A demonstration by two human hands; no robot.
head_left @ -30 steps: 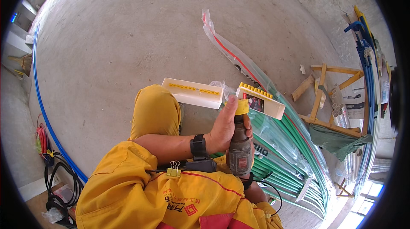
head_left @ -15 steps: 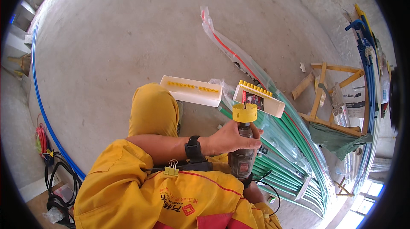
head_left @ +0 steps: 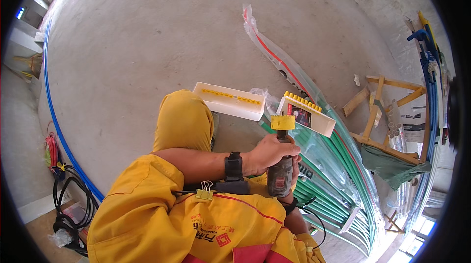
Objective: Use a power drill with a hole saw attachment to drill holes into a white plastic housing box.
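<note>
A yellow toothed hole saw (head_left: 283, 122) sits on the front of a dark power drill (head_left: 280, 177), pointing away from my body. My left hand (head_left: 265, 156), with a black watch (head_left: 233, 166) on its wrist, is closed around the drill's front end just behind the saw. Behind the drill body, my right hand (head_left: 295, 177) grips it; most of its fingers are hidden. Beyond the drill stands a white case half with a row of yellow hole saws (head_left: 303, 101). The other white case half (head_left: 229, 105), with yellow round marks or holders, lies to its left.
Green pipes (head_left: 338, 165) in clear plastic wrap lie on the right. Farther right are a wooden frame (head_left: 375, 111), a green cloth (head_left: 392, 165) and upright blue pipes (head_left: 431, 81). A long blue pipe (head_left: 56, 121) and coiled black cable (head_left: 73, 204) lie left.
The whole view has shifted slightly, so the surroundings sit farther right. My left hand has closed more around the drill's front, and the hole saw shows more side-on.
</note>
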